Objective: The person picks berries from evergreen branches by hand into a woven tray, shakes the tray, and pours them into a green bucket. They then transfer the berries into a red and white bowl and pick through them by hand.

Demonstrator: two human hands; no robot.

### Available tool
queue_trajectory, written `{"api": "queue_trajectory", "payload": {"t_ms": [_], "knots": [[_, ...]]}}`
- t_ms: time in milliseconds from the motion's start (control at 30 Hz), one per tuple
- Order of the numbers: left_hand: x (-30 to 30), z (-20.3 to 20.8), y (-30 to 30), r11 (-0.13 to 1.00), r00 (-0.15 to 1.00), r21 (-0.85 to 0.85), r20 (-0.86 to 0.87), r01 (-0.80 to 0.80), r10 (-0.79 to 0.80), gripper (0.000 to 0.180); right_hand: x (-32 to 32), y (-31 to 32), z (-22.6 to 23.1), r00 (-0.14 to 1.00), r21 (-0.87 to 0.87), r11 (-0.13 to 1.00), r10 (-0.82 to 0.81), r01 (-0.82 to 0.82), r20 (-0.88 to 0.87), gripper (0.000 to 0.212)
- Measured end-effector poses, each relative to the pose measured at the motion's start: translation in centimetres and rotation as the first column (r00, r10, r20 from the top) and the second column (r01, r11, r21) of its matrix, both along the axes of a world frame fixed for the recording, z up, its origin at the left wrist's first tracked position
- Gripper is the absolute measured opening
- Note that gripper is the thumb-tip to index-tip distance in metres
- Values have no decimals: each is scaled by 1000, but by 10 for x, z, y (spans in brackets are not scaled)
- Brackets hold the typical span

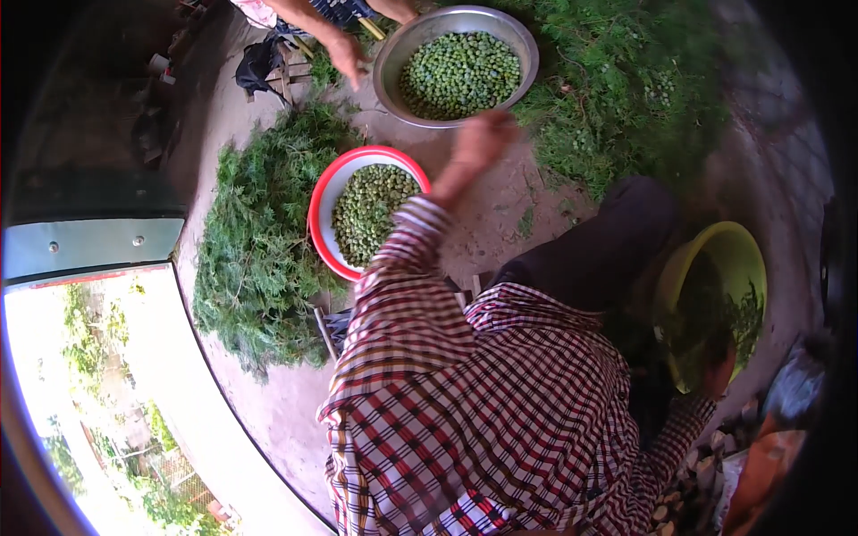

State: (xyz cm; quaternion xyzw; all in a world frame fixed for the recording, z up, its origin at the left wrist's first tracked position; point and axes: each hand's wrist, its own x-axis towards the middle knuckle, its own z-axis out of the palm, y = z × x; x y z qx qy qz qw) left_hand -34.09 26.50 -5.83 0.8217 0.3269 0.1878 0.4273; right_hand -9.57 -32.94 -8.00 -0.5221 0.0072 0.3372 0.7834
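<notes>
My left hand [487, 138], blurred, is at the near rim of a wide metal basin [382, 76] holding many small green berry-like cones [460, 76]. Its fingers are smeared, so I cannot see whether they grip the rim. On my right, a yellow-green basin [675, 268] stands tilted with dark green sprigs [746, 314] inside. My right hand [719, 368], in shadow, is closed at that basin's lower rim. Below my left forearm, a red-rimmed white basin [315, 210] holds more cones, paler green [371, 214].
Cut evergreen branches lie in a heap at left [255, 232] and in a larger pile [617, 98] at the far right. Across from me, another person's hand [344, 58] reaches down beside the metal basin. A bright doorway [134, 402] opens at left; bags [773, 456] lie lower right.
</notes>
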Motion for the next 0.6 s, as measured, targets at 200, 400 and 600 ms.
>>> {"api": "queue_trajectory", "payload": {"t_ms": [200,400,600], "knots": [[-250,-108,52,886,621,255,-637,-388,456,26,-21,-6,-25,984,-68,984,-167,164,-58,36],[-287,-153,9,886,621,218,-644,-410,447,40,-39,-14,-15,972,-194,962,-214,192,-98,33],[-274,-177,25,922,621,201,-689,-331,373,38,-48,-2,2,962,-335,904,-227,266,152,30]]}}
